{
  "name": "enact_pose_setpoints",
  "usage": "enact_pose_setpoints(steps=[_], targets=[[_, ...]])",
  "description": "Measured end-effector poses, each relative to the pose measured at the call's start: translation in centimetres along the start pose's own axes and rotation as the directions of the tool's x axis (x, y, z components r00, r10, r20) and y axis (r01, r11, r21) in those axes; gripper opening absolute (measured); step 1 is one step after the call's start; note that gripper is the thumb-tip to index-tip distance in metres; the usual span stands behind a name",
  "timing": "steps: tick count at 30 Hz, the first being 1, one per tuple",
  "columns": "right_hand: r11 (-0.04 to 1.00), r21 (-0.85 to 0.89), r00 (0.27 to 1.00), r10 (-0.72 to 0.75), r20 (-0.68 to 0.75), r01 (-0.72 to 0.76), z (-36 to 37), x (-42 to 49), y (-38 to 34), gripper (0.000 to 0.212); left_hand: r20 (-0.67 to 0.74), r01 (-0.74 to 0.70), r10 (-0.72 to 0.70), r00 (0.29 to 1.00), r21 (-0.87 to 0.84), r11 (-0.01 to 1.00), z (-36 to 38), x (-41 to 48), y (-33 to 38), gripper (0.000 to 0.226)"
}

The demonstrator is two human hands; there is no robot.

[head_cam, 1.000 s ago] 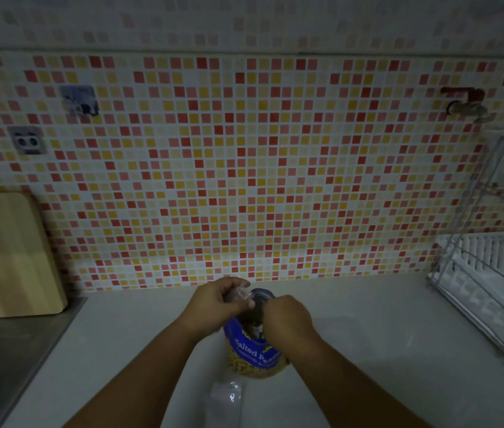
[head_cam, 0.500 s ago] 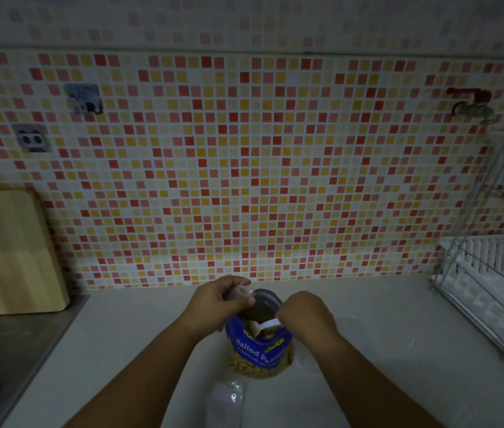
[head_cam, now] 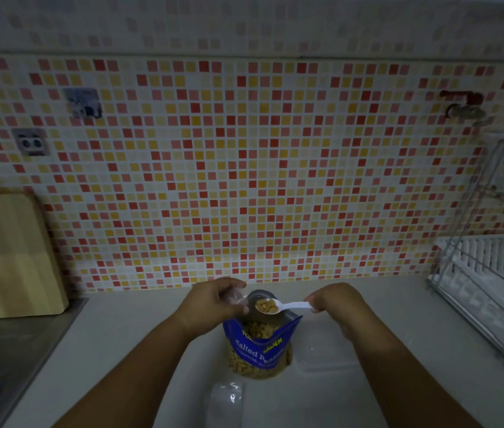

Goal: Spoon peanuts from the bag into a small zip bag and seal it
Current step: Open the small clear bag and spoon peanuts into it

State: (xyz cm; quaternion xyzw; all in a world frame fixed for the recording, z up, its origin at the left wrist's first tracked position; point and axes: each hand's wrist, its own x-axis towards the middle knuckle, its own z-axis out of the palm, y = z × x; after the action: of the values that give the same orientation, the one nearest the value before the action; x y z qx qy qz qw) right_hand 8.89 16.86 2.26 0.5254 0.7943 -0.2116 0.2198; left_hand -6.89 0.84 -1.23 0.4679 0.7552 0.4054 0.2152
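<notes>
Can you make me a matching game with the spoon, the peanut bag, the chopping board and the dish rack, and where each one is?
Things:
1 spoon
2 peanut bag
3 chopping board
4 dish rack

Places:
A standing at the far left
B held in the right hand
C at the far right
D standing open in the middle

Pairs: 1-B, 2-D, 3-A, 4-C

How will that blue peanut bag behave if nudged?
Likely floppy: the blue peanut bag is a soft pouch, mouth gaping. Standing upright, peanuts filling its base, it probably slides rather than tips.
</notes>
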Motion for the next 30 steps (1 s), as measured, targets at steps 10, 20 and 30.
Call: enact_pose_setpoints(steps=[10, 20, 30], targets=[[0.996, -0.076, 0.999, -0.042, 0.025, 0.043, -1.6, -0.8, 0.2, 0.043, 0.053, -0.052, 0.043, 0.998, 0.184, 0.981, 1.1, 0.7, 0.4, 0.061], [0.921, 0.051, 0.889, -0.358, -0.287, 0.387, -0.5, -2.6, -1.4, 0.027, 0.064, -0.115, 0.106, 0.992, 0.149, 0.982, 2.8, 1.0, 1.9, 0.049], [0.579, -0.543, 0.119, -0.743, -0.658, 0.607, -2.1, -6.0, 0.4, 0.021, -0.152, -0.061, 0.032, 0.988, -0.193, 0.979, 1.9, 0.8, 1.7, 0.028]])
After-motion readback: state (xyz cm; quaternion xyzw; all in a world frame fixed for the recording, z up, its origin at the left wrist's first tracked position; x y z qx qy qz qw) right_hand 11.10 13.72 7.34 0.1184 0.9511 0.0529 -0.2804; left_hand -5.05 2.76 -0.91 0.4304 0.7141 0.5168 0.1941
